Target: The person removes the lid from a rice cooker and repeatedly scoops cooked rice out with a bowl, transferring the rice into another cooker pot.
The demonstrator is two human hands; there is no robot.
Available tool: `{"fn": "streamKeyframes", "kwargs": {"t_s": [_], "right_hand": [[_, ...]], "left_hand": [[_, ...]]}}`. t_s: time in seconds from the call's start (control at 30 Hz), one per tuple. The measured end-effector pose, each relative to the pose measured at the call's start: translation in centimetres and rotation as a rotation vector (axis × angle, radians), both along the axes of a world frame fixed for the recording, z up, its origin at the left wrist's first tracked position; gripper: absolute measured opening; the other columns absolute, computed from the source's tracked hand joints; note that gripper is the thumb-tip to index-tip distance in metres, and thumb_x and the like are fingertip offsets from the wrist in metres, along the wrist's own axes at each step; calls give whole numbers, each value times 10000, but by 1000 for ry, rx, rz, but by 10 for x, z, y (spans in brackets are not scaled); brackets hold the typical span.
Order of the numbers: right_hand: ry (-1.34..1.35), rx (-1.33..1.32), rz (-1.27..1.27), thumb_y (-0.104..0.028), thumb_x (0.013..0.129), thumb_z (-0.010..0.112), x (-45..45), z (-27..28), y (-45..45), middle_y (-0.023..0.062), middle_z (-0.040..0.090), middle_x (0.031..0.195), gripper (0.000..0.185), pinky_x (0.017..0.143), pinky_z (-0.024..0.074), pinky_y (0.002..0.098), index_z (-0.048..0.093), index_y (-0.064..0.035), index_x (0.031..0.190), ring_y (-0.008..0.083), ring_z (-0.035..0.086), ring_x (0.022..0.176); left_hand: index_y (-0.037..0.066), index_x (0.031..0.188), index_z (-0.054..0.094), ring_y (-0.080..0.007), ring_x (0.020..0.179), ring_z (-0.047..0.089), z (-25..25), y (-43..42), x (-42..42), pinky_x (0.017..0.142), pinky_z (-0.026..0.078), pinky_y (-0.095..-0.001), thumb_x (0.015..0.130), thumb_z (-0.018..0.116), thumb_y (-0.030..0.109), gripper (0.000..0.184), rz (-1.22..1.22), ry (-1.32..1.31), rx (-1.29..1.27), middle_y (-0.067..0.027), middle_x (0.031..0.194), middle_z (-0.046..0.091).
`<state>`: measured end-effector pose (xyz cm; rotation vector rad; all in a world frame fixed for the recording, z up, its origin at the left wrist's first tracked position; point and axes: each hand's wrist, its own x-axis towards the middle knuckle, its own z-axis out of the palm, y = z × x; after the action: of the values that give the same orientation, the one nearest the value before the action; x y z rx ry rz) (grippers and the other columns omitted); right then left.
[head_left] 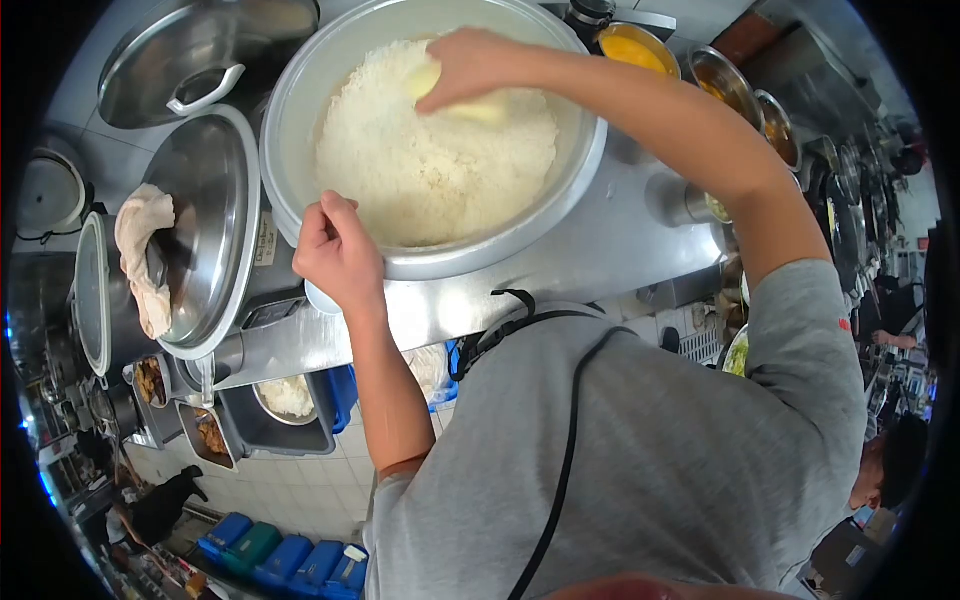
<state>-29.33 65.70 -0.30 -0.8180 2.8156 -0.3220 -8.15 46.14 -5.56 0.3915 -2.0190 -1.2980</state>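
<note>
A large pale round tub filled with white rice stands on a steel counter. My left hand is closed on the near left part of the tub's rim. Over the far part of the rice, my right hand is curled around a pale yellow object, blurred by motion, low over or touching the rice. What that object is cannot be made out.
Left of the tub are a steel lid, a covered cooker and a crumpled cloth. Steel bowls, one with yellow liquid, stand at the back right. A grey bin is below the counter. Other people appear at both edges.
</note>
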Motion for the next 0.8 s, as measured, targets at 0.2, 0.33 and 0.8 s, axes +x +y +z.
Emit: {"fn": "streamKeyframes", "kwargs": {"t_s": [0.2,0.33,0.8], "right_hand": [[112,-79,298,-442,672,876,44,-48,-11,195,743,1013,661,857,578,511,665,-27,1140,407,716,991],[-46,-53,598,-433,671,884,101,-18,-13,161,699,876,594,737,561,468,632,-33,1030,370,700,834],[-1032,-319,-211,-542,855,775,-22,-15,55,127,692,1292,711,832,644,341,653,-22,1325,206,744,1011]], "left_hand": [[-50,774,691,-64,580,489,1,1,0,547,397,-264,1046,621,186,367,-2,-3,-6,-23,592,585],[-46,770,689,-63,571,482,2,1,1,538,386,-261,1045,622,182,363,-8,-10,-15,-20,588,582],[-45,786,695,-36,595,414,1,3,2,550,319,-252,1050,622,189,360,-28,0,-50,35,601,522]]}}
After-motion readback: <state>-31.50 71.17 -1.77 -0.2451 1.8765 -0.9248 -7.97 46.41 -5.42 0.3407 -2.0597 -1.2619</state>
